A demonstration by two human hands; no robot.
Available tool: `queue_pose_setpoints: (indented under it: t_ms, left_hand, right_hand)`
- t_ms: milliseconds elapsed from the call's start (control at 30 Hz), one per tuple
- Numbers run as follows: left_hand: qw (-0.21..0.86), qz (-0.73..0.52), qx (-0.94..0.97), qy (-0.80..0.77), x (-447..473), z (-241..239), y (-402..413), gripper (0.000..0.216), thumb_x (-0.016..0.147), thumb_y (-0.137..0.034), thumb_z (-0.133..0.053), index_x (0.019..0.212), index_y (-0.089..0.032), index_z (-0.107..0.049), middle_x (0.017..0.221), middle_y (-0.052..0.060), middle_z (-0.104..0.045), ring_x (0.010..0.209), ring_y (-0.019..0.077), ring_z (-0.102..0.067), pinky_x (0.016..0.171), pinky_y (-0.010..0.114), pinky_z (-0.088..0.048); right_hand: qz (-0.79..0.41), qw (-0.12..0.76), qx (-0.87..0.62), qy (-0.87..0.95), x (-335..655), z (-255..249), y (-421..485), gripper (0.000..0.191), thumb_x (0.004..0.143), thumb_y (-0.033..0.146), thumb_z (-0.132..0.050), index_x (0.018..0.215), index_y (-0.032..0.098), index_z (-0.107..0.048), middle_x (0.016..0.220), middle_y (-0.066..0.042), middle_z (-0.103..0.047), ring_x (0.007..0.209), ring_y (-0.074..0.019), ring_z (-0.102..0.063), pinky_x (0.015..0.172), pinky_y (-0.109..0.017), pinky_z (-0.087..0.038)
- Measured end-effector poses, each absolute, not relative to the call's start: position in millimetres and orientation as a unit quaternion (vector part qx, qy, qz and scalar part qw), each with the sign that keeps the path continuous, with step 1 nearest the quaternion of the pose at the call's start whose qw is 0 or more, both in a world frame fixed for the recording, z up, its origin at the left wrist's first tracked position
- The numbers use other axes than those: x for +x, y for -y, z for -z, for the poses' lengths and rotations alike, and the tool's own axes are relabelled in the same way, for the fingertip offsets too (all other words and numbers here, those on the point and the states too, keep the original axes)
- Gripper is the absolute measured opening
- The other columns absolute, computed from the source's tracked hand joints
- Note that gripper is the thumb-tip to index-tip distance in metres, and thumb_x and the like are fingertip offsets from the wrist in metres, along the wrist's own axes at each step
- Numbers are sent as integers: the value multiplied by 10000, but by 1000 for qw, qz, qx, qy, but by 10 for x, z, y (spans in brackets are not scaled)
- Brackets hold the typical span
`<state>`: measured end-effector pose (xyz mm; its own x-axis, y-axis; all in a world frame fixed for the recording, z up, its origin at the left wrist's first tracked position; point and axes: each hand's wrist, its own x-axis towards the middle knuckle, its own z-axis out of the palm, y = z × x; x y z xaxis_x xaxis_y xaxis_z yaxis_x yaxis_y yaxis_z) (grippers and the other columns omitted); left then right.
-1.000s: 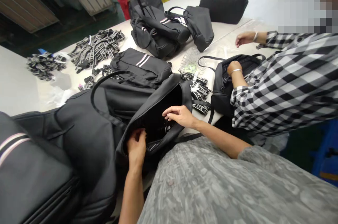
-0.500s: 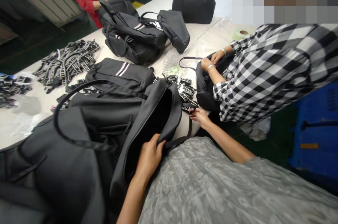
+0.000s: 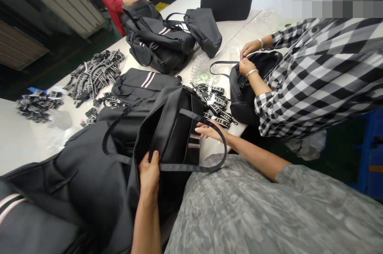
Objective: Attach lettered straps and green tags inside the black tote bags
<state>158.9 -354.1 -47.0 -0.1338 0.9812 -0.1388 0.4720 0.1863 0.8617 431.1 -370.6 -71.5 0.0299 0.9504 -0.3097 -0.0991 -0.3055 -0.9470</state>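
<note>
A black duffel bag stands before me with its mouth open and a looped handle arching over its right side. My left hand grips the rim of that mouth, fingers inside and thumb outside. Beside the bag's striped panel, my right hand has its fingers stretched out and holds nothing I can see. Whether its fingertips touch the panel I cannot tell. Just beyond it lies a bundle of black straps with white lettering.
A co-worker in a checked shirt handles another black bag on my right. Across the table a person in red stands behind piled bags. More lettered straps lie left, near a clear plastic bag.
The open bag has turned upright, bringing its striped panel into view. My left hand has shifted left with the rim. My right hand has moved left from the straps towards the bag.
</note>
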Motion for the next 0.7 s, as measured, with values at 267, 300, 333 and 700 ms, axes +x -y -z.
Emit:
queue_pose_setpoints:
  t_ms: [267,300,333,700]
  left_hand:
    - [395,-344,539,-660,1833,322,3765,303,825,-463,-536,917,-196,-643,900,56,-694,892,235,-638,851,354,-511]
    - [391,-348,534,-664,1818,346,3739,298,817,-458,-546,915,-194,-645,901,60,-692,899,238,-636,858,357,-508]
    - [386,-356,527,-668,1793,379,3699,295,806,-449,-558,916,-190,-646,909,65,-690,909,241,-633,871,363,-503]
    - [387,-428,452,-680,1549,670,3322,313,687,-397,-626,840,-126,-664,824,71,-657,813,216,-607,898,392,-477]
  right_hand:
    - [-376,416,-721,407,3705,1006,3643,663,702,256,-610,1312,161,-367,1216,-145,-516,998,-226,-563,906,-415,-475]
    - [-343,416,-726,427,3708,997,3645,701,693,235,-599,1339,170,-336,1265,-152,-480,1062,-246,-536,939,-431,-457]
    - [-312,416,-730,444,3716,988,3650,735,683,213,-590,1361,176,-308,1306,-158,-446,1126,-266,-502,966,-444,-441]
    - [-81,402,-631,658,3833,1098,3763,351,735,47,-480,1013,179,-647,1257,-100,-530,1205,-244,-442,1092,-433,-294]
